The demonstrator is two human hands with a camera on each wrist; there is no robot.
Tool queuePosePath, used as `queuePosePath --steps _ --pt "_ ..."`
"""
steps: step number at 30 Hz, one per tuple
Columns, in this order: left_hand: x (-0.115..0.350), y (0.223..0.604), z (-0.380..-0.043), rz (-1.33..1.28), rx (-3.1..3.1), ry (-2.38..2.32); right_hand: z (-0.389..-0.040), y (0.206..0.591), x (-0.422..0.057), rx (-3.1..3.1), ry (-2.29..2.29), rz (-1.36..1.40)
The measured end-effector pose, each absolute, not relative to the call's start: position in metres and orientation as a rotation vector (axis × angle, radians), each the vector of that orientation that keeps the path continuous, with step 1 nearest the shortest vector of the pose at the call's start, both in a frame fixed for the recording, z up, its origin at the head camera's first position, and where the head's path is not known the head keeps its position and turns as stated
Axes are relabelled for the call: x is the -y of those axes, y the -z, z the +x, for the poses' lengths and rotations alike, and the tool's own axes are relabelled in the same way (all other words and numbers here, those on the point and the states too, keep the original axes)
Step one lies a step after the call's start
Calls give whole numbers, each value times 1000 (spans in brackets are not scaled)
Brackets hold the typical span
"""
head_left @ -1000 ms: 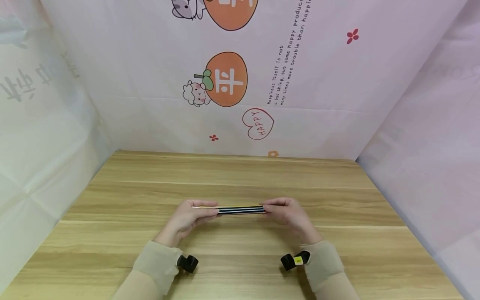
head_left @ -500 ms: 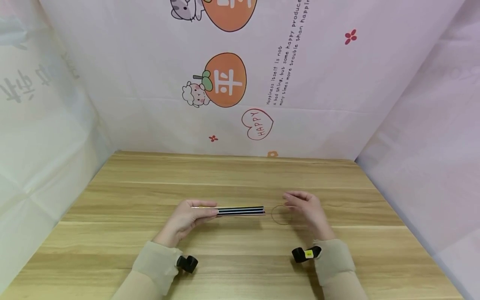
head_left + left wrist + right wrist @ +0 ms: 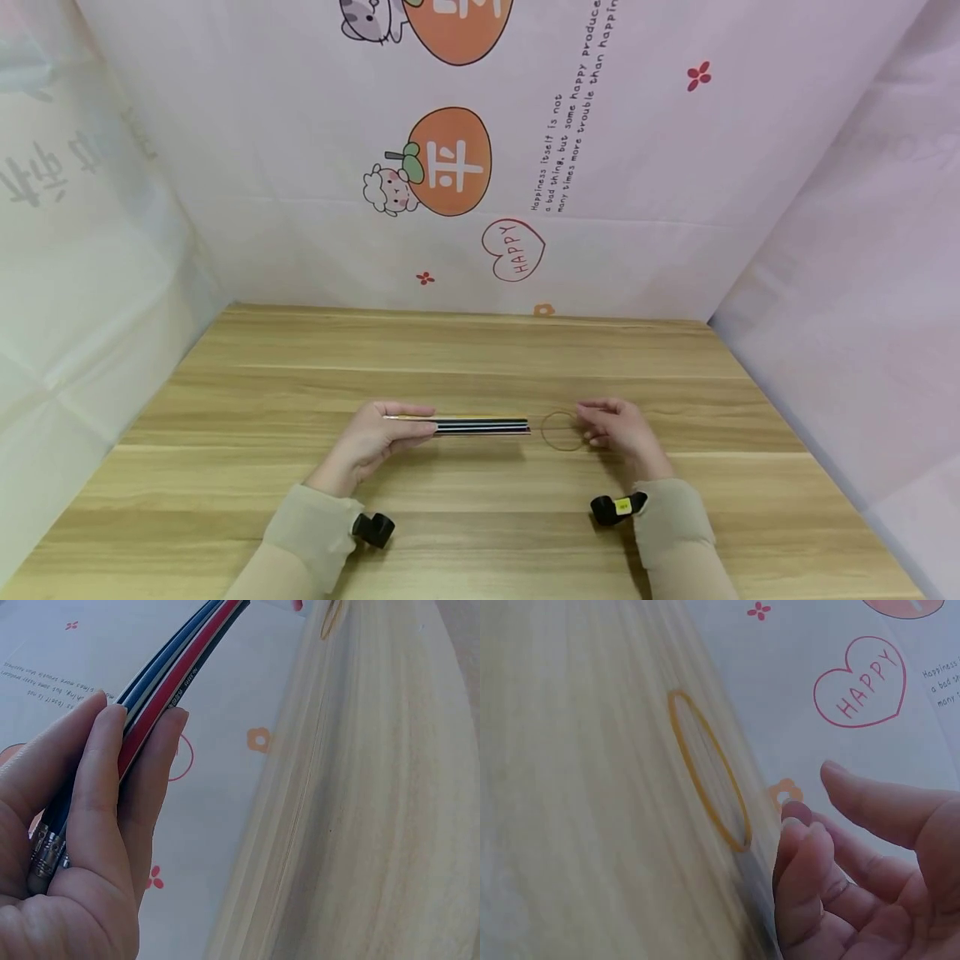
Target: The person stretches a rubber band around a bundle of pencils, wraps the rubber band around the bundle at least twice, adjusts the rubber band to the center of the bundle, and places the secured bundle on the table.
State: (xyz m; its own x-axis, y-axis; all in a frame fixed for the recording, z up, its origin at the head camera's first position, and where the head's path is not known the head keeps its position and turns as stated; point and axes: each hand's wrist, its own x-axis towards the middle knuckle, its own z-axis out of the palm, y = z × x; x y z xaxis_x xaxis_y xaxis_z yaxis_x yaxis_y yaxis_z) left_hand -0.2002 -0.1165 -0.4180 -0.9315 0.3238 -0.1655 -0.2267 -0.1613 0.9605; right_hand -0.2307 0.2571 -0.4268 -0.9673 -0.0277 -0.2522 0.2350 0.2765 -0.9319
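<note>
My left hand (image 3: pixel 375 440) grips a bundle of pencils (image 3: pixel 483 427) near their left end, holding it level above the table. In the left wrist view, a red pencil (image 3: pixel 160 711) lies among dark blue and black ones, with metal eraser ends (image 3: pixel 46 853) by the palm. A yellow-orange rubber band (image 3: pixel 695 774) lies as a loop on the wood, just right of the pencils' free ends. My right hand (image 3: pixel 621 432) is beside the band's right edge, fingers loosely bent, thumb and fingertips apart, nothing gripped.
The wooden table (image 3: pixel 480 517) ends at a printed white cloth (image 3: pixel 630 267) behind, with more cloth at the left and right. Each wrist wears a beige band (image 3: pixel 315 533) with a small black camera (image 3: pixel 372 529).
My right hand has let go of the pencils' right end and moved right, then lowered beside the rubber band, which it had hidden. My left hand stays nearly still with the pencils.
</note>
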Motion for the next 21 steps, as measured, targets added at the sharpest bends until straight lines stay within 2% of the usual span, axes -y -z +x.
queuePosePath --steps 9,21 --pt "116 417 -202 112 -1739 -2155 -232 435 -258 -2449 1581 289" --pt "117 418 -200 134 -1763 -2133 -229 435 -255 -2568 1352 153"
